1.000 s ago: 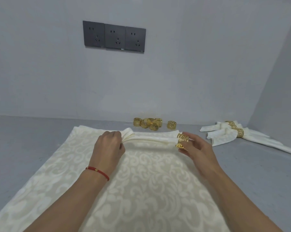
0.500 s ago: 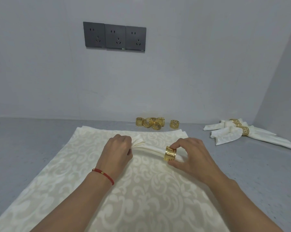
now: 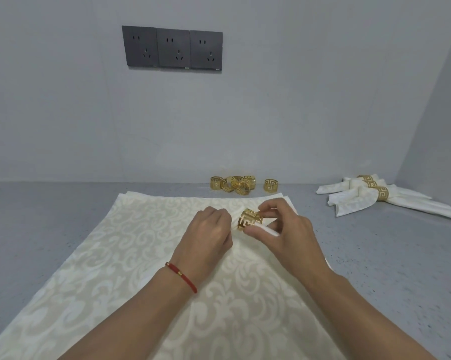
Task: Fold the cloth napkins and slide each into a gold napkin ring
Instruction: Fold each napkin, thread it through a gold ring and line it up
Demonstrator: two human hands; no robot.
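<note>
Spread cloth [image 3: 131, 271]: cream damask, flat on the grey counter [image 3: 37, 216] under both forearms, reaching back past the hands.
Bracelet [image 3: 181, 276]: red cord with a gold bead, on the left wrist.
Left hand [image 3: 208, 235]: knuckles up, fingers curled tight round one end of the folded napkin [image 3: 268, 229]; fingertips hidden under the hand.
Gold ring [image 3: 250, 220]: threaded on the folded napkin, between the two hands, just right of the left knuckles (cut-out key pattern facing the camera).
Right hand [image 3: 284, 229]: thumb and forefinger pinching the ring from either side, other fingers loosely bent behind it; a white strip of napkin showing beneath the thumb.
Loose rings [image 3: 234, 184]: a small gold heap beyond both hands, close to the wall; one more ring [image 3: 271, 185] standing apart, just right of the heap.
Finished napkins [image 3: 359, 198]: far right of the right hand, near the corner, each banded by a gold ring, overlapping one another (exact count hard to tell).
Sockets [image 3: 172, 49]: three dark plates in a row on the wall, above and beyond the left hand.
</note>
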